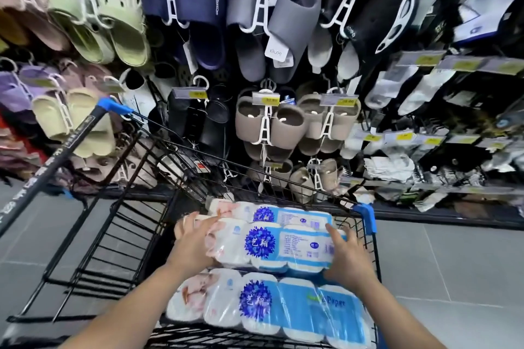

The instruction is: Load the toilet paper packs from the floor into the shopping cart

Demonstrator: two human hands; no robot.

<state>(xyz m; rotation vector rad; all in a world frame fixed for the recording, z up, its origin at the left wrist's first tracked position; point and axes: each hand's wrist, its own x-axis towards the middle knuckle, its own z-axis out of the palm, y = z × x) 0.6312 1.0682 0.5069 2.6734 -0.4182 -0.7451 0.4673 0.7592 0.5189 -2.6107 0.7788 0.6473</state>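
Observation:
Three white-and-blue toilet paper packs lie in the black wire shopping cart [158, 156]. The middle pack [272, 244] sits between my hands. My left hand [192, 241] presses its left end with fingers spread. My right hand [344, 256] holds its right end, fingers wrapped over the edge. A far pack [283, 214] lies behind it against the cart's front wall. A near pack [263, 303] lies below it, closest to me.
A rack of hanging slippers and clogs [292, 37] stands right behind the cart, with packaged socks [425, 88] to the right. The cart's handle [65, 150] rises at left, blue corner bumper [367, 217] at right. Grey tiled floor [453, 258] surrounds the cart.

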